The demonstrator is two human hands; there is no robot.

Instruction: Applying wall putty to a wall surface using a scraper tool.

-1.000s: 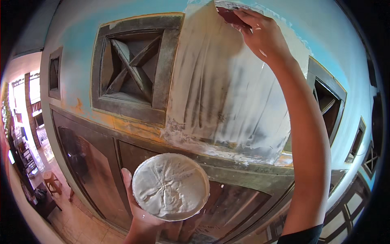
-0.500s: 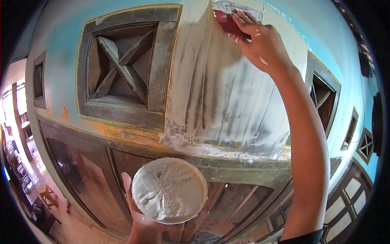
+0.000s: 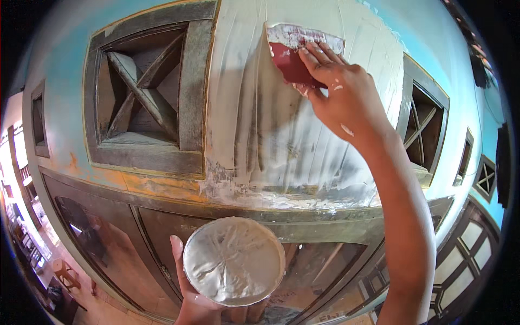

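Note:
My right hand (image 3: 341, 81), dabbed with white, grips a dark red putty spreader (image 3: 295, 60) whose upper edge lies against the wall. White paste coats that edge. Around it the wall patch (image 3: 319, 146) is covered in cream putty, streaked with grey lower down. Low in front, my left hand (image 3: 189, 281) holds a round tub (image 3: 235, 262) from its left side and below, thumb up along the rim. Thick off-white putty with a creased surface fills the tub. Most of the left fingers are hidden beneath it.
A wooden vent frame with crossed bars (image 3: 143, 92) is set left of the patch, another vent (image 3: 422, 122) right of it. Below run a wooden beam (image 3: 325, 230) and glass panes (image 3: 114, 249). A small stool (image 3: 66, 273) stands on the tiled floor at far left.
My right hand has drawn the spreader downward along the wall. The view has shifted too, and the tub sits slightly lower and farther right in it.

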